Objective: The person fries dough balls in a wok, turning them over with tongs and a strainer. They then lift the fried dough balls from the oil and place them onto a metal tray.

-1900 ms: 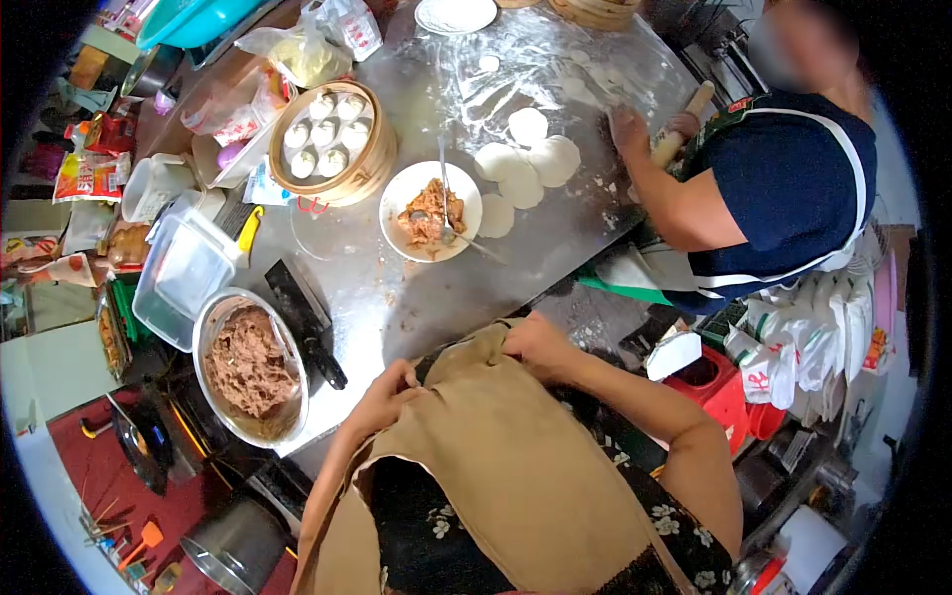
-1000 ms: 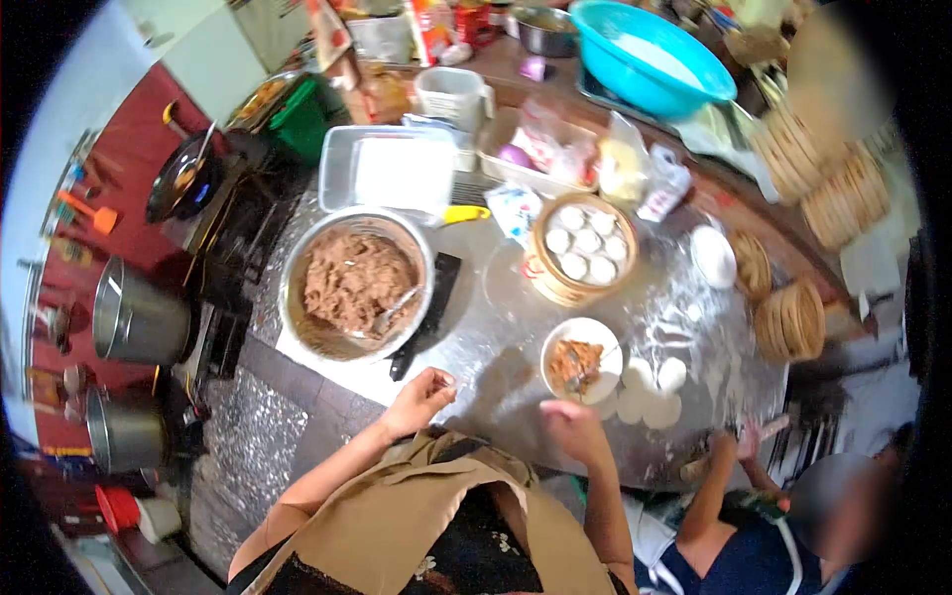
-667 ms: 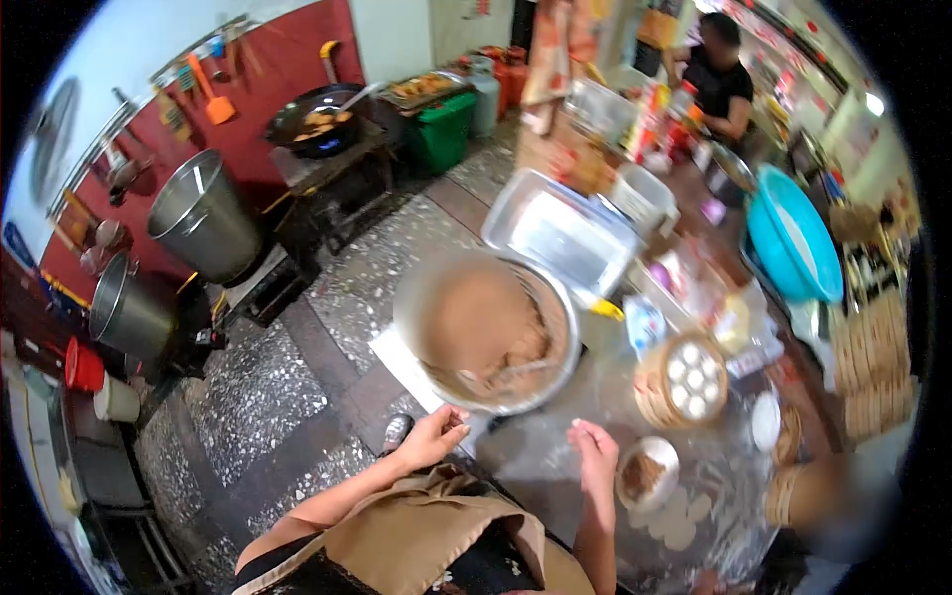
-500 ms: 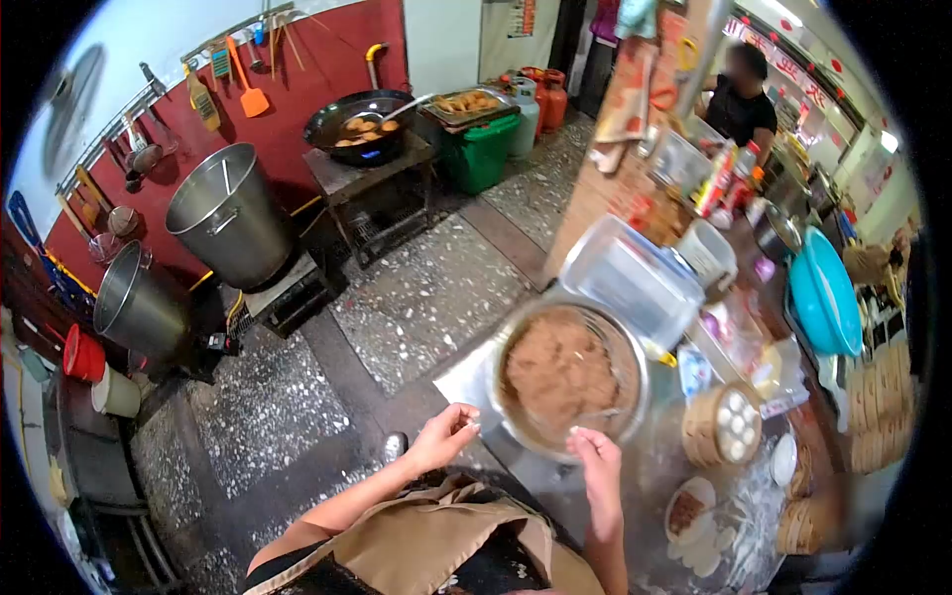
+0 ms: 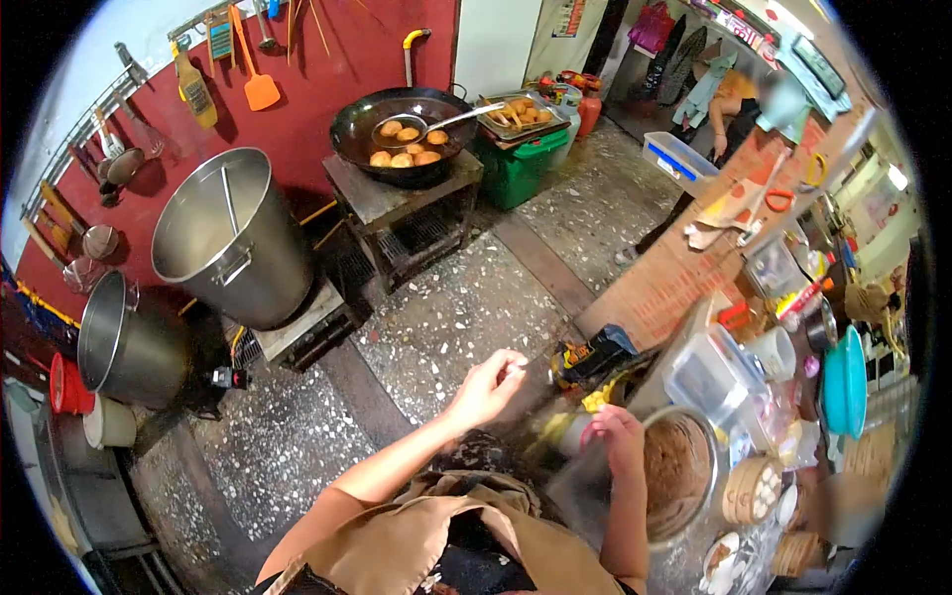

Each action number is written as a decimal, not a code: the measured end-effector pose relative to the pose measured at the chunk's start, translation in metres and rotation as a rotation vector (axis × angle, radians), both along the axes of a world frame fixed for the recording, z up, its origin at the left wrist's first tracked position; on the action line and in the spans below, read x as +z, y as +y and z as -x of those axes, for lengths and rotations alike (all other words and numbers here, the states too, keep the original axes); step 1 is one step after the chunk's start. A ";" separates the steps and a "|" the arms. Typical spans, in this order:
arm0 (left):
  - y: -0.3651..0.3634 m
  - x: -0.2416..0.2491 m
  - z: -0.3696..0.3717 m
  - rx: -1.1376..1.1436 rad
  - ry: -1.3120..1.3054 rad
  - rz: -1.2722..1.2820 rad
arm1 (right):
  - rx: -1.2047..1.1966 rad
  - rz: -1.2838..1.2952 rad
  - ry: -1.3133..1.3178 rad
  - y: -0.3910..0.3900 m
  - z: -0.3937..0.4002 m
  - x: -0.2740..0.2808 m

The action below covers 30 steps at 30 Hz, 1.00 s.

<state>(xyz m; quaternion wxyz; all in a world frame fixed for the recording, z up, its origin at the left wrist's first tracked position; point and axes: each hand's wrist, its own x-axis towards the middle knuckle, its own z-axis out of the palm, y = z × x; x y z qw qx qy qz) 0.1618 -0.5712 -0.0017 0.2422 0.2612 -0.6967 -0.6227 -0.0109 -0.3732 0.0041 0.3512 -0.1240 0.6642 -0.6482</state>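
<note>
My left hand (image 5: 488,388) is raised over the floor in front of my apron, its fingers curled in. My right hand (image 5: 622,437) is beside the left rim of a large steel bowl (image 5: 713,466), thumb and fingers pinched together. Whether either holds something small I cannot make out. Brown ground filling (image 5: 673,463) lies in the bowl, partly hidden by my right forearm. Ahead, a black wok (image 5: 349,159) holds several golden fried balls (image 5: 399,159), with a long-handled skimmer (image 5: 464,118) resting in it.
A low metal stand (image 5: 375,203) supports the wok. Two tall steel pots (image 5: 278,243) stand left. Right are a bamboo steamer (image 5: 739,492) of white buns and a clear plastic tub (image 5: 706,375). Behind the wooden partition (image 5: 654,297), a person bends near a plastic bin (image 5: 682,171).
My view has turned left toward the wok, so the bowl now appears farther right. Both hands have moved away from over the bowl's near edge. The other person now appears bent over.
</note>
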 end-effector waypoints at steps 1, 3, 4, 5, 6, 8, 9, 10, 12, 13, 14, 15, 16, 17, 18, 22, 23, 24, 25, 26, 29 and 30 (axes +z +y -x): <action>-0.020 -0.007 0.010 0.007 0.108 0.065 | -0.052 -0.036 -0.042 -0.017 0.011 -0.004; -0.067 -0.012 0.018 -0.002 0.041 0.098 | -0.127 0.001 -0.025 -0.059 0.036 -0.021; -0.089 -0.015 0.018 -0.008 -0.018 0.128 | -0.115 -0.020 -0.070 -0.084 0.046 -0.025; -0.114 -0.032 0.016 -0.009 -0.074 0.087 | -0.077 -0.002 -0.081 -0.110 0.062 -0.045; -0.140 -0.036 0.009 0.025 -0.136 0.079 | -0.043 0.024 -0.096 -0.137 0.075 -0.065; -0.189 -0.057 -0.011 0.156 -0.198 0.117 | 0.020 0.024 -0.096 -0.214 0.078 -0.070; -0.212 -0.051 -0.023 0.206 -0.285 0.092 | 0.057 0.001 -0.157 -0.253 0.077 -0.072; -0.230 -0.057 -0.033 0.298 -0.252 0.180 | 0.096 -0.022 -0.210 -0.292 0.080 -0.075; -0.263 -0.074 -0.052 0.421 -0.263 0.092 | 0.242 0.095 -0.224 -0.358 0.088 -0.089; -0.278 -0.079 -0.059 0.457 -0.227 0.063 | 0.284 0.049 -0.209 -0.389 0.093 -0.088; -0.296 -0.083 -0.064 0.491 -0.191 0.042 | 0.324 0.011 -0.195 -0.421 0.100 -0.087; -0.317 -0.091 -0.066 0.509 -0.178 -0.007 | 0.341 -0.002 -0.166 -0.454 0.107 -0.082; -0.336 -0.089 -0.062 0.518 -0.172 -0.059 | 0.349 -0.019 -0.142 -0.480 0.115 -0.078; -0.355 -0.089 -0.054 0.508 -0.149 -0.096 | 0.307 -0.031 -0.119 -0.503 0.124 -0.079; -0.377 -0.095 -0.042 0.505 -0.155 -0.083 | 0.304 0.045 -0.127 -0.522 0.139 -0.090; -0.455 -0.086 0.026 0.463 -0.075 -0.073 | 0.160 0.033 -0.139 -0.587 0.183 -0.123; -0.469 -0.081 0.039 0.463 -0.023 -0.079 | 0.126 0.016 -0.160 -0.602 0.193 -0.129; -0.482 -0.071 0.055 0.460 0.027 -0.080 | 0.090 0.006 -0.185 -0.616 0.205 -0.136; -0.491 -0.061 0.071 0.491 0.022 -0.081 | 0.070 0.012 -0.208 -0.629 0.216 -0.145; -0.501 -0.061 0.081 0.494 0.049 -0.091 | 0.060 0.011 -0.218 -0.644 0.230 -0.157; -0.531 -0.048 0.114 0.509 -0.035 -0.088 | 0.075 0.045 -0.156 -0.690 0.276 -0.191; -0.542 -0.052 0.120 0.559 -0.055 -0.064 | 0.085 0.062 -0.176 -0.710 0.295 -0.210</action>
